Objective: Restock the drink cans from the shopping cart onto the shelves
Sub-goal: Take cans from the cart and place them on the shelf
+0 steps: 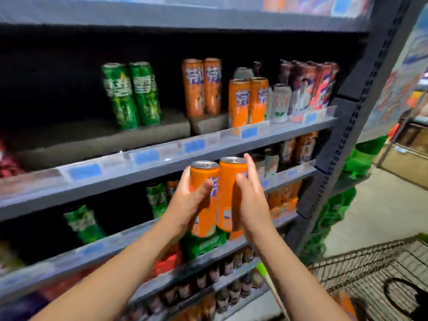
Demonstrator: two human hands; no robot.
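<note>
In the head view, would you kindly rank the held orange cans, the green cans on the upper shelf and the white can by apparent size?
1. Held orange cans, largest, though nearest the camera.
2. Green cans.
3. White can, smallest and partly hidden.

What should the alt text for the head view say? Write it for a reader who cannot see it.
Two hands, left hand and right hand, each hold an upright orange can, left can and right can, before a grey drinks shelf stocked with green cans and orange cans. A wire shopping cart sits lower right.

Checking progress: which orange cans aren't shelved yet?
The two orange cans held side by side between the left hand and right hand; the others stand on shelves.
</note>
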